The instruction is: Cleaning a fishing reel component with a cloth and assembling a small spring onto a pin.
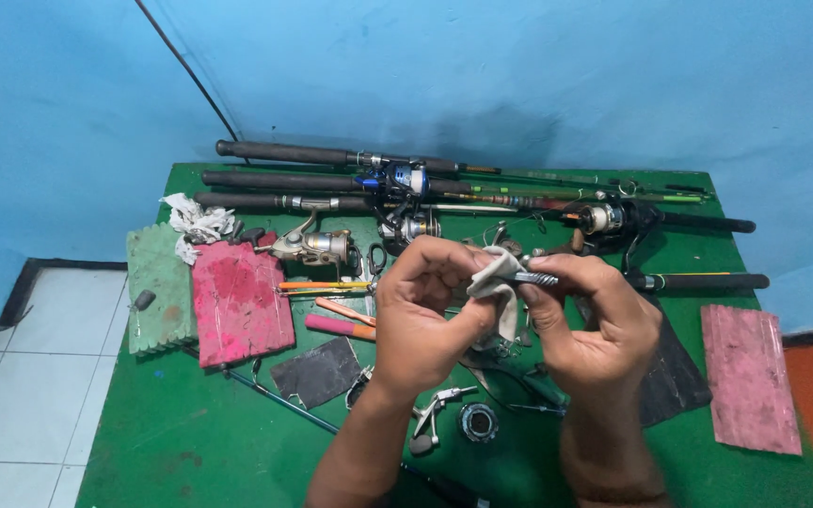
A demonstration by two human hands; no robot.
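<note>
My left hand (425, 315) pinches a small pale cloth (499, 282) above the green table (190, 433). My right hand (595, 325) grips a short threaded metal shaft (531, 278), whose end sits wrapped in the cloth. Both hands meet over the middle of the table. Below them lie loose reel parts: a metal crank handle (435, 414) and a dark ring-shaped part (478, 422).
Several fishing rods (331, 179) with reels lie along the table's back edge. A red foam pad (240, 303), a green foam pad (157, 287), crumpled tissue (195, 224), orange and pink floats (341, 325), dark pads and a pink block (750, 376) surround the hands. Blue walls stand behind; white floor tiles at left.
</note>
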